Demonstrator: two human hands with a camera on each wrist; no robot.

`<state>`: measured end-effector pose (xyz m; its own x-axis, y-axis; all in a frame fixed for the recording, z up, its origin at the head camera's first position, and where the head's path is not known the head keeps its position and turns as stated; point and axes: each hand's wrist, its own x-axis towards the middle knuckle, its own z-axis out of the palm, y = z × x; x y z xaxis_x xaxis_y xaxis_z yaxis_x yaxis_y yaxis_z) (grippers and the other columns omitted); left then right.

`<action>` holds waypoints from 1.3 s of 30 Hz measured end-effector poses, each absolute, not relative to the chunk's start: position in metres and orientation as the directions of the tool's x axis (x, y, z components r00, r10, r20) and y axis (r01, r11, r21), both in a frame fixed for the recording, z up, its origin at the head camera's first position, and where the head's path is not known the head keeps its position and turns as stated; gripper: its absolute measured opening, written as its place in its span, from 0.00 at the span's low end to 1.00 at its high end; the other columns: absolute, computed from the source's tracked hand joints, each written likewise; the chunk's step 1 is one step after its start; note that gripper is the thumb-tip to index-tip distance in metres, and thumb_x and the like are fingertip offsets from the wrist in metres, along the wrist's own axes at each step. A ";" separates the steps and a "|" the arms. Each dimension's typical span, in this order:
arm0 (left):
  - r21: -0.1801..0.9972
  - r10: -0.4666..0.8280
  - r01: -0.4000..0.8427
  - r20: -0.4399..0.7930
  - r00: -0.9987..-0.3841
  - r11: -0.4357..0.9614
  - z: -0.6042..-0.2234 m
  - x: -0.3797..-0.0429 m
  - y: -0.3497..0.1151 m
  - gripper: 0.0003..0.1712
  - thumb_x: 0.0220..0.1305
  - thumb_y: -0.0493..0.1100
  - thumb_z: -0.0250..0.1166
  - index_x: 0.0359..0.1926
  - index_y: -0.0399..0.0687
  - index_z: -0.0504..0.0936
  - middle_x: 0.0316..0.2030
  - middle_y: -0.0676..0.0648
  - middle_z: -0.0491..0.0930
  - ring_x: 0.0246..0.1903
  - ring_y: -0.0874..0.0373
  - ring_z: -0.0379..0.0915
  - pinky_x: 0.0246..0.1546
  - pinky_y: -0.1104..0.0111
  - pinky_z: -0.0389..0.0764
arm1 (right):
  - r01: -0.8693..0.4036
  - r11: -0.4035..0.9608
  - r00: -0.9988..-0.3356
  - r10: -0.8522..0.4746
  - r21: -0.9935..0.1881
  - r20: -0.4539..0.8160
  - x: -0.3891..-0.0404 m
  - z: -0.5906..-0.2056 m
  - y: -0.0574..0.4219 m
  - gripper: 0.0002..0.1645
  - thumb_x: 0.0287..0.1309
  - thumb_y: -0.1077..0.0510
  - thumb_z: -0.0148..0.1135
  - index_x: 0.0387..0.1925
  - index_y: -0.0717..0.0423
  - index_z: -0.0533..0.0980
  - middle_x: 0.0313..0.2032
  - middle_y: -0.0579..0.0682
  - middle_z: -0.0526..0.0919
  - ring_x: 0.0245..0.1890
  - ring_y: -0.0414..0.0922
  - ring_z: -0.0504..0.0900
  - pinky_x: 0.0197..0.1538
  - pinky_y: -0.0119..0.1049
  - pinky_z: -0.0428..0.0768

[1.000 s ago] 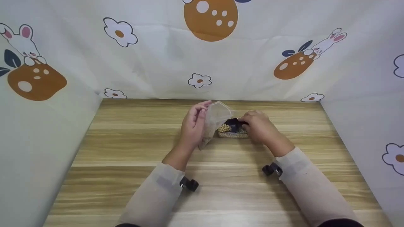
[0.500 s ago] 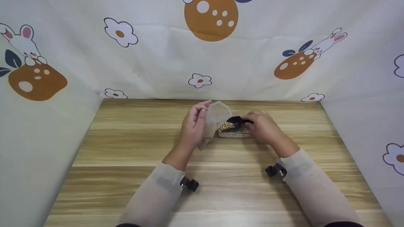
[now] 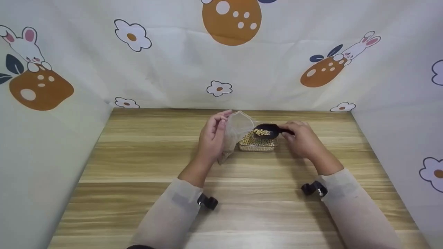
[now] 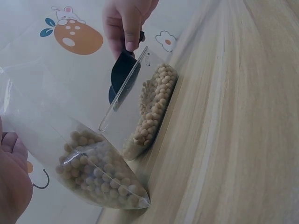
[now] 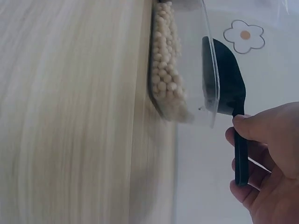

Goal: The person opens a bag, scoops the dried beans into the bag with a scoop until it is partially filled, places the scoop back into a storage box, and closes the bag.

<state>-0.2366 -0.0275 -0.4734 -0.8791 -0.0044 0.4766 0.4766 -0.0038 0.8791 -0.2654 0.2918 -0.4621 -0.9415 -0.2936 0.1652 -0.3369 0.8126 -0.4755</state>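
Note:
My left hand (image 3: 211, 140) holds a clear plastic bag (image 3: 232, 136) by its left side, thumb and fingers at the open mouth. Soybeans (image 4: 100, 175) fill the bag's bottom in the left wrist view. Right of the bag stands a clear plastic box (image 3: 258, 148), partly filled with soybeans (image 5: 163, 70). Over this box, my right hand (image 3: 304, 140) pinches the handle of a black scoop (image 3: 273, 132), its bowl pointing left toward the bag. A small heap of soybeans (image 3: 262, 132) lies in the bowl. The right wrist view shows the thumb pressed on the handle (image 5: 241, 158).
Both things stand near the back of a wood-grain table (image 3: 249, 204). A patterned cloth (image 3: 173, 69) with rabbits, oranges and flowers rises behind and along both sides. Each sleeved forearm carries a small black wrist device (image 3: 207, 201).
My right hand has lifted the scoop out of the box's soybeans and moved right, leaving fewer beans in the bowl. The left hand and bag have stayed in place.

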 end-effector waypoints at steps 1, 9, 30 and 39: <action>0.879 -0.004 0.476 0.476 -0.879 -0.003 -0.473 -0.237 -0.027 0.10 0.85 0.39 0.51 0.49 0.37 0.77 0.67 0.43 0.82 0.72 0.52 0.76 0.78 0.63 0.72 | -0.329 0.812 -0.944 -0.287 -0.483 0.161 -0.265 -0.461 0.293 0.18 0.74 0.62 0.64 0.62 0.57 0.84 0.58 0.60 0.87 0.64 0.63 0.78 0.70 0.60 0.72; 0.885 0.003 0.465 0.466 -0.885 -0.012 -0.474 -0.236 -0.028 0.11 0.85 0.41 0.51 0.50 0.39 0.77 0.68 0.45 0.82 0.73 0.53 0.75 0.79 0.64 0.72 | -0.309 0.790 -0.951 -0.251 -0.530 0.182 -0.258 -0.439 0.293 0.18 0.75 0.61 0.63 0.63 0.57 0.83 0.61 0.60 0.85 0.65 0.62 0.75 0.70 0.61 0.72; 0.890 0.003 0.456 0.456 -0.890 -0.004 -0.474 -0.236 -0.029 0.11 0.86 0.43 0.51 0.49 0.42 0.77 0.68 0.47 0.82 0.73 0.55 0.75 0.79 0.64 0.72 | -0.421 0.734 -0.900 -0.264 -0.533 0.348 -0.248 -0.374 0.273 0.16 0.74 0.61 0.65 0.59 0.56 0.85 0.54 0.55 0.87 0.61 0.56 0.74 0.64 0.49 0.69; 0.888 -0.002 0.459 0.459 -0.889 -0.005 -0.475 -0.237 -0.027 0.11 0.85 0.42 0.51 0.50 0.41 0.77 0.68 0.47 0.82 0.72 0.55 0.75 0.78 0.66 0.71 | -0.492 0.751 -0.864 -0.357 -0.440 0.356 -0.247 -0.362 0.249 0.17 0.73 0.62 0.65 0.59 0.55 0.86 0.54 0.55 0.87 0.60 0.57 0.75 0.65 0.51 0.70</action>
<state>-0.2366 -0.0274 -0.4754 -0.8885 -0.0021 0.4589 0.4589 -0.0051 0.8885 -0.2465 0.2487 -0.3617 -0.8638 -0.3568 0.3557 -0.4915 0.7515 -0.4401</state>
